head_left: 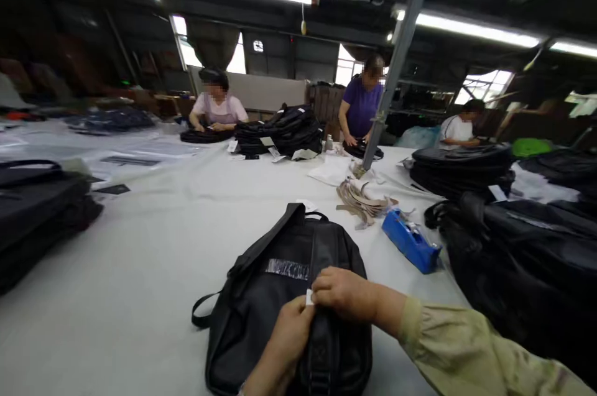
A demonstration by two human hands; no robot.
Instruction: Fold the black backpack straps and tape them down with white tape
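A black backpack lies flat on the white table in front of me, its shoulder straps facing up. Over its middle, my left hand and my right hand meet, fingers pinched together. Between their fingertips shows a small white tag, partly covered by the fingers. The right hand rests against one padded strap. A clear, shiny strip of tape is stuck across the back panel, just above the left hand.
A blue tape dispenser stands right of the backpack, near a pile of beige strips. Black bags are stacked at right, at left and at the back. A grey post rises from the table. Several people work beyond.
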